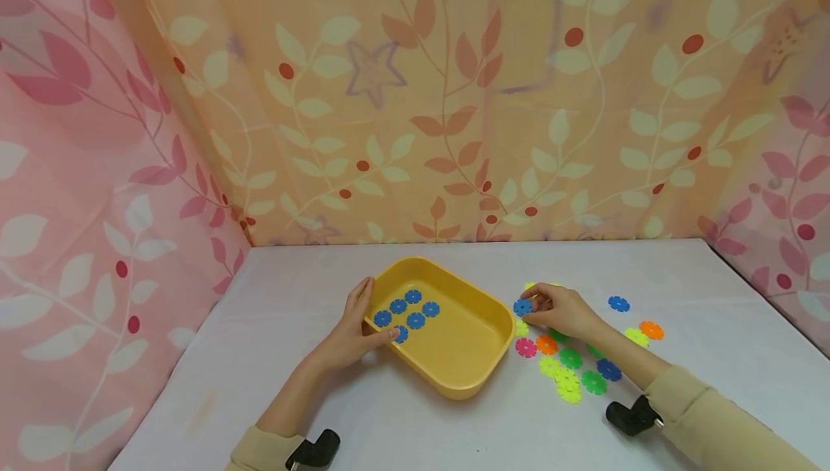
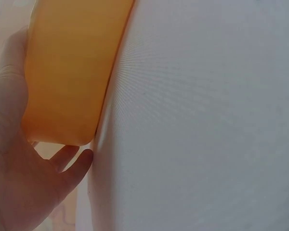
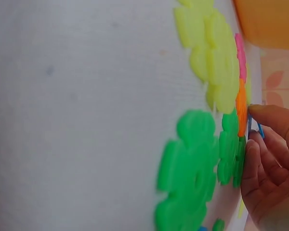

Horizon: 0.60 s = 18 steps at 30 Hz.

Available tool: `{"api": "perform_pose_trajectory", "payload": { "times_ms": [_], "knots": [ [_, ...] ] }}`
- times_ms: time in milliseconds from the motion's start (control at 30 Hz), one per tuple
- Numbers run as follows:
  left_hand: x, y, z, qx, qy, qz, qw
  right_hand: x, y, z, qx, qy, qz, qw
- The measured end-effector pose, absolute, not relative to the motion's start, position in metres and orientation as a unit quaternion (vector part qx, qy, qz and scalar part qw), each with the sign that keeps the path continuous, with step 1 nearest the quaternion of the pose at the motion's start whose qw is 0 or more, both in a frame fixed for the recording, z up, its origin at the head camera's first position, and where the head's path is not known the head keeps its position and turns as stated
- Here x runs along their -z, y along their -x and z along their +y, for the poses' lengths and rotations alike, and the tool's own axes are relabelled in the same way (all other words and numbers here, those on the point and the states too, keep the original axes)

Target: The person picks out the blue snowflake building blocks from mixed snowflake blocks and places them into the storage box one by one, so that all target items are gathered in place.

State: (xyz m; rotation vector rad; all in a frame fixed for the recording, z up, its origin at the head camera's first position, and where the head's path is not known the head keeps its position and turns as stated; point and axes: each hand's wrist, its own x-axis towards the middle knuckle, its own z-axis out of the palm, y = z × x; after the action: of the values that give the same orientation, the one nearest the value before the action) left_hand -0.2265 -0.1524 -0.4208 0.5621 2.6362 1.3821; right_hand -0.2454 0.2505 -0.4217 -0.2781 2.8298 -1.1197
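My left hand grips the left end of a yellow plastic tray, thumb over the rim and fingers along the outer wall. Several blue flower-shaped discs lie inside at that end, one partly under the thumb. Just past the tray's right side, my right hand pinches a blue flower disc between thumb and fingers. In the right wrist view that disc shows only as a thin edge, mostly hidden by the fingers. Below the right hand lie an orange disc and a pink disc.
Green discs, yellow discs and a darker blue disc lie loosely under and around the right forearm. Farther right are another blue disc and an orange one. A patterned cloth closes off the white table's back.
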Motion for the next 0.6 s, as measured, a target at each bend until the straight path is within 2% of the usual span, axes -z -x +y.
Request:
{"api": "perform_pose_trajectory", "payload": {
  "times_ms": [333, 600],
  "knots": [
    [0.419, 0.225, -0.152, -0.459, -0.191, 0.866, 0.053, 0.421, 0.244, 0.255, 0.366, 0.090, 0.926, 0.024],
    [0.419, 0.225, -0.152, -0.455, -0.183, 0.870, 0.059, 0.400, 0.240, 0.250, 0.422, 0.059, 0.904, 0.019]
  ]
}}
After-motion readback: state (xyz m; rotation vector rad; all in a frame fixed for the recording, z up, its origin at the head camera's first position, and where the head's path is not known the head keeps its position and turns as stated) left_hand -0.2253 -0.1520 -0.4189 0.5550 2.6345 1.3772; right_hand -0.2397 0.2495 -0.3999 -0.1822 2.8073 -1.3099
